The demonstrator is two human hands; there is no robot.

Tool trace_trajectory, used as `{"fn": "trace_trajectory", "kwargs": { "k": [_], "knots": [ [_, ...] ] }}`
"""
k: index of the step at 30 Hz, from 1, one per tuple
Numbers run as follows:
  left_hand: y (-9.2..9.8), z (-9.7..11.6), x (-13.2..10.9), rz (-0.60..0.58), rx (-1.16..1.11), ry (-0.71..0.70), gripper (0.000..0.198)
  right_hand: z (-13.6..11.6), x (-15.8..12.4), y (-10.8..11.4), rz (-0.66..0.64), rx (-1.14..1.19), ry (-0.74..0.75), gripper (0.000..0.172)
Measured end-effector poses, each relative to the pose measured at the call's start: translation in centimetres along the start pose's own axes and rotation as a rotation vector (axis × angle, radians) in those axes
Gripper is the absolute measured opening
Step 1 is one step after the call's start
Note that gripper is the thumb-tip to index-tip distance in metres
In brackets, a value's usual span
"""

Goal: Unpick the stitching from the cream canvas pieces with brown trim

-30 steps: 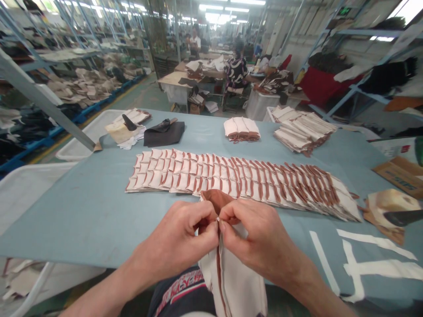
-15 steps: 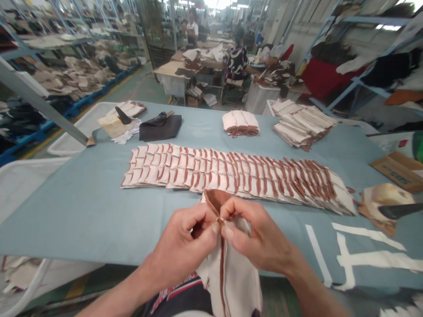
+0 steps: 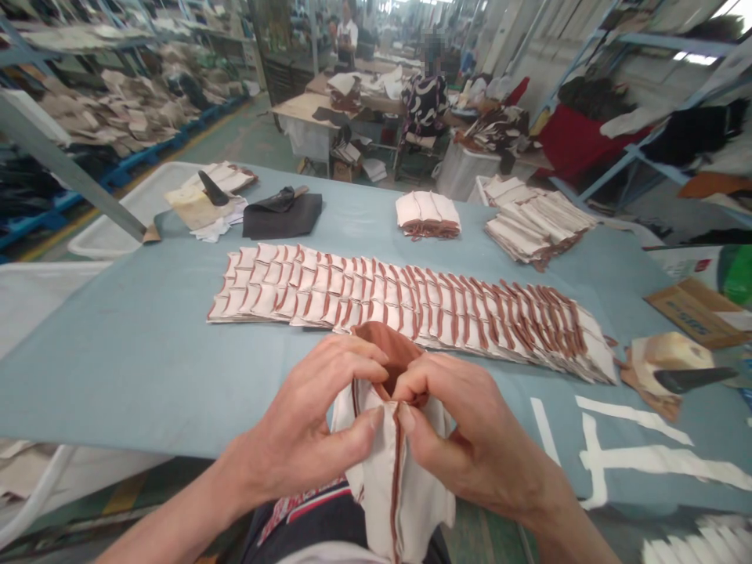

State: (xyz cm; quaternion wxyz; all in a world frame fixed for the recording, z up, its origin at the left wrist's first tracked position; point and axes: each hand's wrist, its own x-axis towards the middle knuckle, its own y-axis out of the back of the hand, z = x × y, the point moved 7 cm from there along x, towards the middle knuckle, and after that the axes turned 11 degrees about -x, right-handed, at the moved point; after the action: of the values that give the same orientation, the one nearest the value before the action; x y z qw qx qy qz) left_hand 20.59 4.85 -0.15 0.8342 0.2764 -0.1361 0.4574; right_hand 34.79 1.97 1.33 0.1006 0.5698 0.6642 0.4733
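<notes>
A sewn piece, white outside and brown inside with a brown seam down its front, hangs between my hands over my lap. My left hand holds its left upper edge, thumb on the front and fingers curled at the brown opening. On the other side, my right hand pinches the top edge beside the seam between thumb and forefinger. Just behind my hands, a long row of overlapping white pieces with brown edges lies across the table.
The blue-topped table carries a small white stack, a larger pile and a black cloth. At right are a tape dispenser-like block with a dark handle, white strips and a cardboard box. A person sits beyond.
My left hand has spread from a pinch at the seam to a wider hold on the left edge. The brown opening shows more, and the view has shifted slightly.
</notes>
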Motion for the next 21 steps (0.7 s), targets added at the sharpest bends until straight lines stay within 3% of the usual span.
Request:
{"fn": "trace_trajectory", "kwargs": {
  "k": [4, 12, 17, 21],
  "knots": [
    [-0.3, 0.0, 1.0, -0.171, -0.080, -0.072, 0.017, 0.2, 0.0, -0.3, -0.004, -0.025, -0.023, 0.012],
    [-0.2, 0.4, 2.3, -0.348, -0.019, -0.031, 0.022, -0.4, -0.1, 0.0, 0.033, -0.099, -0.016, 0.013],
    [-0.2, 0.5, 2.7, -0.304, 0.026, 0.001, 0.021, -0.5, 0.0, -0.2, 0.067, -0.130, -0.039, 0.012],
    [-0.5, -0.9, 2.5, -0.260, -0.142, 0.217, 0.015, -0.3, 0.0, -0.2, 0.115, -0.085, -0.086, 0.011]
  ]
}}
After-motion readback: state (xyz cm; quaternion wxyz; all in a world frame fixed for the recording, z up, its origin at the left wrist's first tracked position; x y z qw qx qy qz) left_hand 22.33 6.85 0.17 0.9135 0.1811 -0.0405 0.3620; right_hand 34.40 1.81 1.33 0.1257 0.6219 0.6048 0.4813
